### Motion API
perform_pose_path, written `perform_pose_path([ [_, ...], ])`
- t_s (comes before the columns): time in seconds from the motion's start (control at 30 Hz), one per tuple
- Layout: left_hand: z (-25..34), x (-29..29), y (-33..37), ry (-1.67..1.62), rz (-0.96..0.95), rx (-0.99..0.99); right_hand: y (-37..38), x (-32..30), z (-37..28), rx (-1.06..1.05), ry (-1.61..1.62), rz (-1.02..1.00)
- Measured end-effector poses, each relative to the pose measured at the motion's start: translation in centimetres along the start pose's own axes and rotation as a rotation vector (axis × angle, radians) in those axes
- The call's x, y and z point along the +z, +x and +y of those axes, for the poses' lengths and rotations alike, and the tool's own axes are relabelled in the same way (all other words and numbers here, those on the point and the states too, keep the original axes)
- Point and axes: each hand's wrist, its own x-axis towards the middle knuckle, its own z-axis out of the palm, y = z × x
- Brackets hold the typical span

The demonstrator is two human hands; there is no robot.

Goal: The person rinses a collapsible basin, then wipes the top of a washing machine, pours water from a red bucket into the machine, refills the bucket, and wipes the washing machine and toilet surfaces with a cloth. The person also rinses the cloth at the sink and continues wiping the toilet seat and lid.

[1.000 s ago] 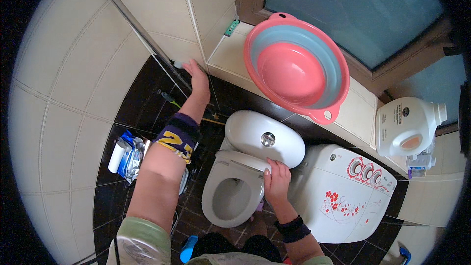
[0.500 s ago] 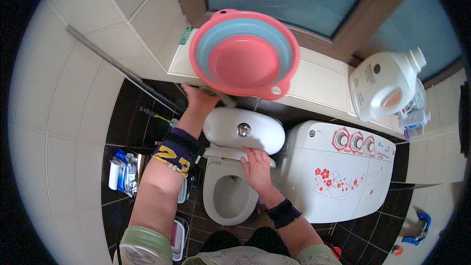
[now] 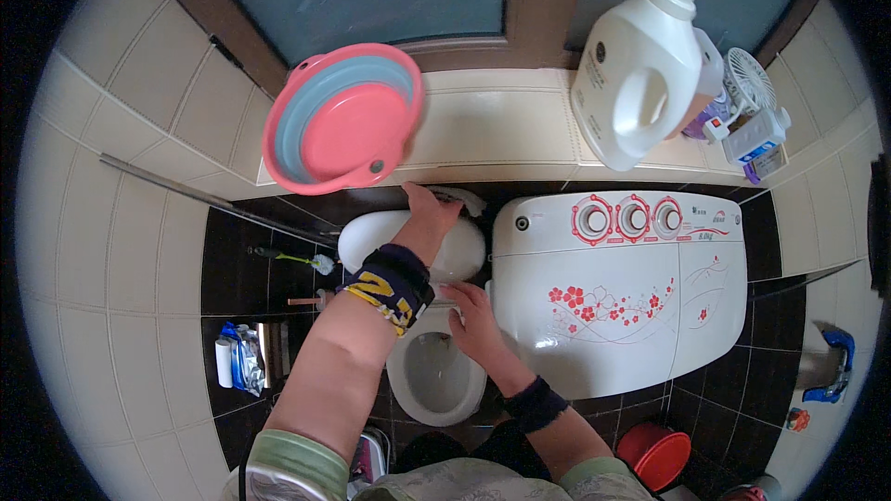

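Observation:
My left hand [image 3: 432, 213] reaches over the toilet tank [image 3: 367, 237] to its back edge. Its fingers close on a greyish cloth [image 3: 462, 199], partly hidden behind the hand and against the dark wall tiles. Lower down, my right hand [image 3: 475, 317] is open, its fingers stretched out at the rear of the toilet bowl [image 3: 436, 380], by the seat hinge. My left forearm covers part of the tank and bowl.
A pink and blue basin [image 3: 357, 130] and a large white jug [image 3: 631, 74] stand on the tiled ledge [image 3: 492, 130]. To the right is a white washing machine [image 3: 603, 353]. A red bucket [image 3: 655, 456] and a toilet brush [image 3: 295, 260] are also visible.
My left hand and the cloth have moved right along the tank's back edge. My right hand stays by the seat hinge. The whole view has shifted and turned.

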Motion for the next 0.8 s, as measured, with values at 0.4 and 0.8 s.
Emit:
perform_pose_path([
  [0.4, -6.1, -0.8, -8.2, 0.655, -0.357, -0.063, -3.5, -15.7, 0.7, 0.234, 0.134, 0.189],
  [0.8, -11.3, -11.7, -15.3, 1.585, -0.192, 0.554, 4.2, -13.0, 6.0, -0.222, -0.792, -0.16],
])
